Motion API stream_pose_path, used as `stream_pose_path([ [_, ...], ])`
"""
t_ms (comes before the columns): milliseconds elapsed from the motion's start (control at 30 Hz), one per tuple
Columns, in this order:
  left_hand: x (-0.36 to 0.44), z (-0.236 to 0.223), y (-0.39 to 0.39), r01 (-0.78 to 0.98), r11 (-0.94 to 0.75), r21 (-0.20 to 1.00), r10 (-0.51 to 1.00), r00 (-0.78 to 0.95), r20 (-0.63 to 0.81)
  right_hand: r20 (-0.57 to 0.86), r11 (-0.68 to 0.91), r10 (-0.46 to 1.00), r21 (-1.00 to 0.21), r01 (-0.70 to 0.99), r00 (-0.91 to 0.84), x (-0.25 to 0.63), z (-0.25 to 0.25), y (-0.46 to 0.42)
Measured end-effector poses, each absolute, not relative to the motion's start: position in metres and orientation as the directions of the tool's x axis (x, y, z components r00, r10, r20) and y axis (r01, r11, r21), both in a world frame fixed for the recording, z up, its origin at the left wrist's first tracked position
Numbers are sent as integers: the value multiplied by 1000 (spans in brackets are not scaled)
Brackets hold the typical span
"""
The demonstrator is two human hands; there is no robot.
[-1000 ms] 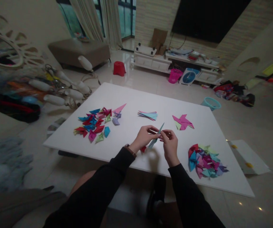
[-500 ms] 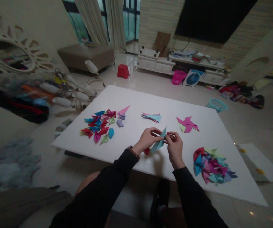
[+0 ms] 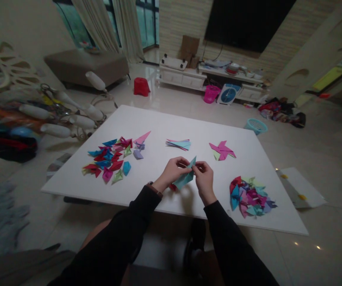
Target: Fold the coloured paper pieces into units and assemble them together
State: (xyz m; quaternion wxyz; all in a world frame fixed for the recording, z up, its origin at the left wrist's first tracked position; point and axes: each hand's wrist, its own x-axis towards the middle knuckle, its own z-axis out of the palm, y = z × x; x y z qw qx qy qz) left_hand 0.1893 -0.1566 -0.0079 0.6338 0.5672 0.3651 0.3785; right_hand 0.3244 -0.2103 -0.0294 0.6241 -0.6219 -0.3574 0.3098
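Above the near edge of the white table (image 3: 159, 123), both hands pinch a folded light-blue paper piece (image 3: 184, 178). My left hand (image 3: 172, 171) grips its left side and my right hand (image 3: 204, 179) grips its right side, fingers closed. A small red paper bit (image 3: 172, 187) lies on the table under my left wrist. Left of the hands lies a scatter of small folded paper pieces (image 3: 109, 159) in blue, red, pink and green. To the right lies a heap of folded pieces (image 3: 250, 195).
A flat stack of paper strips (image 3: 178, 143) and a pink pinwheel shape (image 3: 222, 150) lie farther back on the table. A white sheet (image 3: 300, 192) lies on the floor at right. Clutter with white handles (image 3: 54, 115) sits at left. A red stool (image 3: 141, 86) stands behind.
The blue paper has turned from upright and narrow to wider and flatter between my fingers. My head view shifted slightly; the hands stayed at the table's near edge.
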Motion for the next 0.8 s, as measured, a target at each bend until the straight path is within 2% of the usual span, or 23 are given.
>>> stream_pose_path([
  [167,189,-7,-157,-44,123,991,912,399,-95,42,15,826,-999,52,563,325,-25,-210],
  [467,192,-10,-156,-70,130,989,902,423,-88,67,4,808,-994,108,585,326,-16,-213],
  [667,192,-9,-160,-122,182,976,852,516,-94,81,25,805,-994,103,588,329,-18,-212],
  [800,190,-7,-158,-95,185,978,861,496,-114,82,19,801,-994,112,593,332,-18,-212],
])
